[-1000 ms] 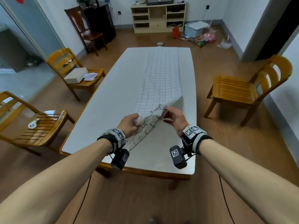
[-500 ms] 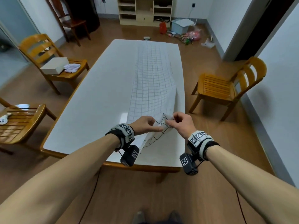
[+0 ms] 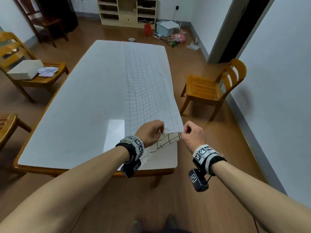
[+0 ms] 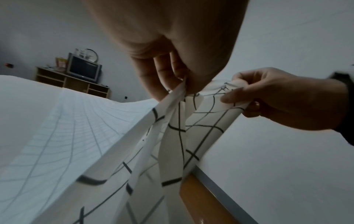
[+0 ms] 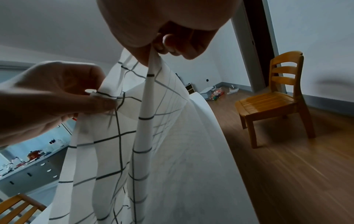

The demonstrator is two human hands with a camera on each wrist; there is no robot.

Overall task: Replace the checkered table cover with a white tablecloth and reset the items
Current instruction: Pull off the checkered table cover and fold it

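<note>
The checkered cover, white with thin dark grid lines, lies folded into a long strip along the right half of the white-topped table. Its near end is lifted off the table above the near right corner. My left hand and right hand each pinch that raised end, a short gap apart, with the cloth slack between them. In the left wrist view, my left hand pinches a gathered fold of the cover. My right hand pinches the cover's edge between thumb and fingertips in the right wrist view.
A wooden chair stands right of the table. On the left, another chair holds a white box and a crumpled cloth. A third chair shows at the left edge. A shelf unit and floor clutter are beyond.
Both hands have carried the cover's near end rightward to the table's near right corner and raised it. The strip now lies closer to the right edge.
</note>
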